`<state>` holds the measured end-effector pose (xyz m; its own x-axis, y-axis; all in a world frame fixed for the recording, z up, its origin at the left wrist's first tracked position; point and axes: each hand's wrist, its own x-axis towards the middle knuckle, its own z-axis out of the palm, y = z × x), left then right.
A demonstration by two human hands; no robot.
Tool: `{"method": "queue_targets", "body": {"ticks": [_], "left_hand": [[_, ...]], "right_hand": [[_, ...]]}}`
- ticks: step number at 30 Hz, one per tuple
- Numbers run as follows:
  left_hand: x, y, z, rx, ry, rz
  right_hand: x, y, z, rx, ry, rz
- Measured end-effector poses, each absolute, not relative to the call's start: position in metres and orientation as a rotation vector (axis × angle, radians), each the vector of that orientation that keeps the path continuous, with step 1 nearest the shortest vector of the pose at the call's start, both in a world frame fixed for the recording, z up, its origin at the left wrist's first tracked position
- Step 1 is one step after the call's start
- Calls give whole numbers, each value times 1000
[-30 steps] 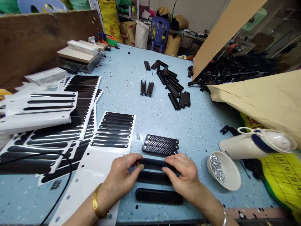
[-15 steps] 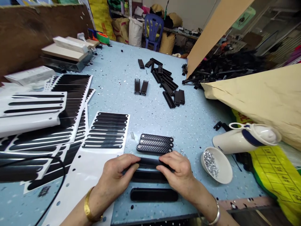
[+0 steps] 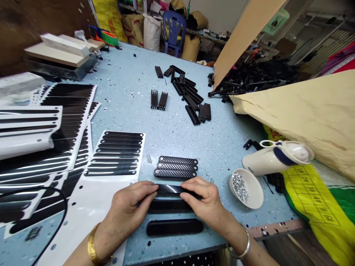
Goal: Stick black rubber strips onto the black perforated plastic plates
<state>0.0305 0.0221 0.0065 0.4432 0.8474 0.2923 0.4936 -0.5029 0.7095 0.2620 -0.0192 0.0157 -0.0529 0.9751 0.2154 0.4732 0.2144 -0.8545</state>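
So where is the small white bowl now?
In the head view the bowl sits on the blue table, to the right of the right hand, just in front of the lying white bottle.

Both ends of the strip (image 3: 169, 189) are covered by the left hand (image 3: 128, 204) and right hand (image 3: 204, 200). The sheets (image 3: 27, 147) at the bench's left edge are cut off and blurred.

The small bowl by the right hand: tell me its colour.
White, in the head view: the bowl holds small silvery bits and sits right of the right hand.
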Motion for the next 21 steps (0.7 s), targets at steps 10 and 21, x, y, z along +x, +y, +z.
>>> {"method": "queue_targets", "body": {"ticks": [10, 21], "left_hand": [[32, 24, 8, 2216, 1134, 909], [33, 23, 7, 2216, 1140, 960]], "right_hand": [[262, -21, 8, -1350, -1596, 735], [264, -21, 8, -1330, -1605, 730]]}}
